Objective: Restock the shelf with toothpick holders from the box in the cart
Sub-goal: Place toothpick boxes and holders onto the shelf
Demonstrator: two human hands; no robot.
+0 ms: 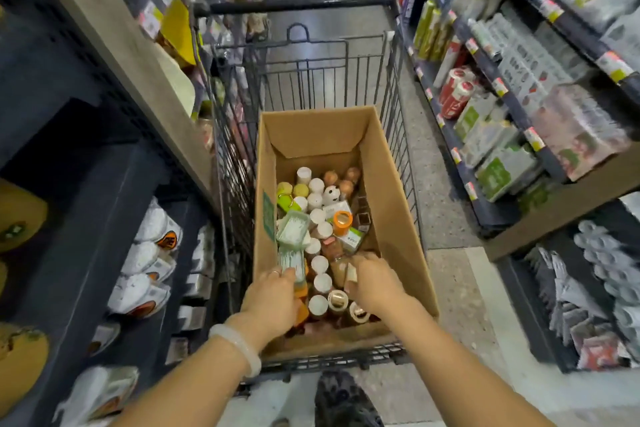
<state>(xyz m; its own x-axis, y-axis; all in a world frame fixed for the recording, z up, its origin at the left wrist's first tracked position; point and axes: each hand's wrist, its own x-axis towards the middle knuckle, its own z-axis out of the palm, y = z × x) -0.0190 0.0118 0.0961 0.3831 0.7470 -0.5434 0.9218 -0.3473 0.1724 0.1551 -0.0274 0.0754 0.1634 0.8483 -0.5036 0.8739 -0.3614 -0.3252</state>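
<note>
Cardboard box (388,191) sits in the cart (311,80), its floor crowded with upright toothpick holders (317,215). Both hands are inside its near end, so the picking step is under way. The left hand (273,295) has fingers curled on a pale green holder (290,262) at the box's left wall; the right hand (374,282) curls round a clear holder (341,270). Next comes lifting both clear and carrying them to the shelf (166,253) left of the box.

Red cans (456,94) and green packs (494,175) right of the aisle floor (446,204); white pouches (145,267) left; dark shoe (341,399) near.
</note>
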